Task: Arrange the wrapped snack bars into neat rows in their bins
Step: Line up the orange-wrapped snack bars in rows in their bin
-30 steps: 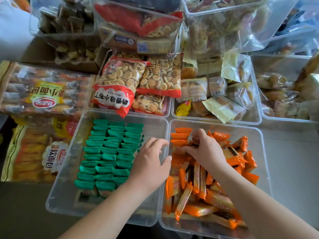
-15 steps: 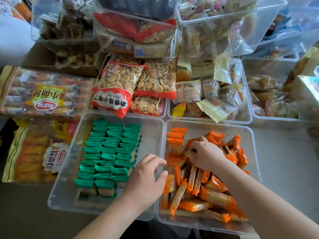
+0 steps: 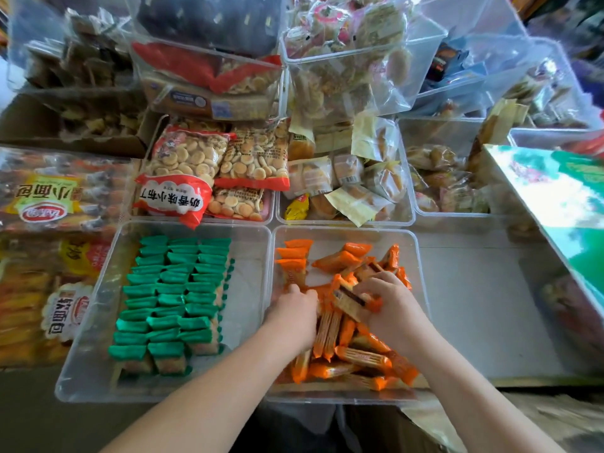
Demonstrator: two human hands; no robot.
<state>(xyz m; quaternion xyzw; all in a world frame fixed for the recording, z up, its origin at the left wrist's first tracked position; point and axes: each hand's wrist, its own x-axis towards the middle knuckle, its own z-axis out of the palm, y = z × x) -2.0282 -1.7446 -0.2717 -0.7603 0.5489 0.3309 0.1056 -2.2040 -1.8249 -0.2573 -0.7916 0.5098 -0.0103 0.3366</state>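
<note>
- Right hand (image 3: 392, 308) grasps one orange-wrapped snack bar (image 3: 351, 299) above the loose pile (image 3: 356, 356), probably for alignment.
- Left hand (image 3: 294, 317) reaches into the pile, right-side clear plastic bin (image 3: 346, 228); grip cannot be told.

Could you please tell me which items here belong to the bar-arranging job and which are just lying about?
Job: orange bars, orange-bar bin, green bars, green-bar bin, left hand, right hand.
Lying about: biscuit bags, bread packs, wrapped cakes, green box.
</note>
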